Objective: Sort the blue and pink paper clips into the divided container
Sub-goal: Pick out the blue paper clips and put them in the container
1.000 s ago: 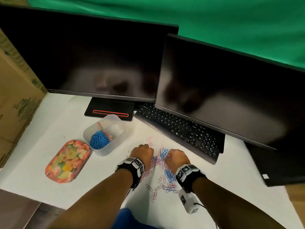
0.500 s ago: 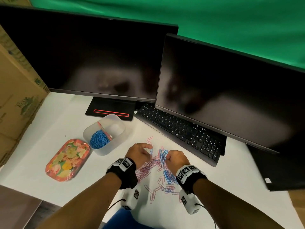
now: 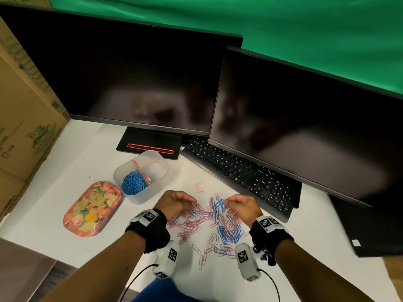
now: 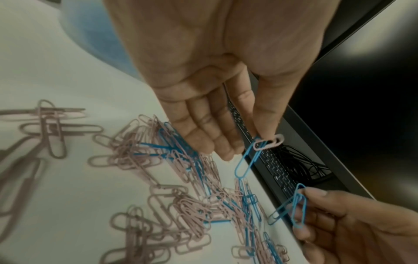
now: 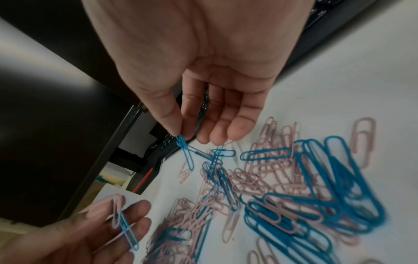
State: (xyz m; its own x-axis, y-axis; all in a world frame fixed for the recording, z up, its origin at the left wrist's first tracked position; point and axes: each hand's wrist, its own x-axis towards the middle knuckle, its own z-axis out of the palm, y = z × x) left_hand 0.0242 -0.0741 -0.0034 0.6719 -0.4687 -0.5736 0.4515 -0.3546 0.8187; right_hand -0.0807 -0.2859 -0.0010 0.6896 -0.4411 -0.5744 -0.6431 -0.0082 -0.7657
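Pinching a blue clip and a pink clip between thumb and forefinger, the left hand hovers over the mixed pile on the white table. The right hand likewise pinches blue clips above the pile. The divided container, blue clips in its near-left compartment, stands just left of the hands.
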